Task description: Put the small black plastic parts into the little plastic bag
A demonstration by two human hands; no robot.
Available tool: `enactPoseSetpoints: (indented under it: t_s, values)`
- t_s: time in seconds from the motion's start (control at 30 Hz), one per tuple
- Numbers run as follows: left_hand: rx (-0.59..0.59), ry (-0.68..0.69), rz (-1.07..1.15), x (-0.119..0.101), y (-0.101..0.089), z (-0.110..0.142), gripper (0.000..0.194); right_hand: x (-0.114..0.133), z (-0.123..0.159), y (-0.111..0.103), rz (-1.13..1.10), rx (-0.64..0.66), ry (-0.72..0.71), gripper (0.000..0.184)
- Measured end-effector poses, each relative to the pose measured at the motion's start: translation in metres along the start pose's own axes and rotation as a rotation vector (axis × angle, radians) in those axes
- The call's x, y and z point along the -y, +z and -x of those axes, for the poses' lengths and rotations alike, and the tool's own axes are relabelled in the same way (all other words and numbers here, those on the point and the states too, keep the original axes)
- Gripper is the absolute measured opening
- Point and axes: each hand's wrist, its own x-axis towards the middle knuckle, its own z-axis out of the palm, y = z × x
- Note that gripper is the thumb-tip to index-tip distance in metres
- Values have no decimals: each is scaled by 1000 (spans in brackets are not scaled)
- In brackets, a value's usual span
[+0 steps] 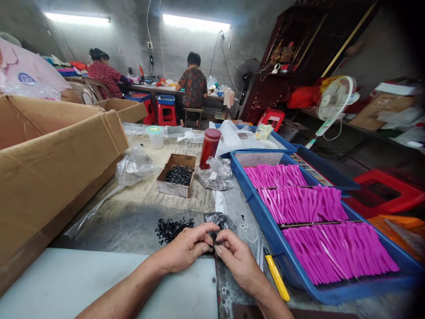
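Observation:
Above the edge of a pale board (133,283), my left hand (187,246) and my right hand (237,257) meet fingertip to fingertip. Both are closed in a pinch. Something small and dark shows between the fingertips, too small to name and partly covered by the fingers. A heap of small black parts (171,229) lies just beyond my left hand. Behind my right fingers is a clear plastic bag (222,220) with dark contents. A white loop of cord (249,230) and a yellow-handled tool (277,277) lie to the right.
A blue tray (262,208) with rows of magenta strips (302,206) stands at right. A large cardboard box (59,164) borders the left. Further back are a small carton (174,189) of black pieces, a red flask (210,148) and a white tub (156,139). Other people sit beyond.

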Motion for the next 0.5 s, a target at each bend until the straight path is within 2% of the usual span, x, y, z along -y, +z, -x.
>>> enactPoseSetpoints:
  t_s: [0.5]
  values:
    - [4,-10,-26,-2,-1,0,34,0,0,1,8,-4,-3,3]
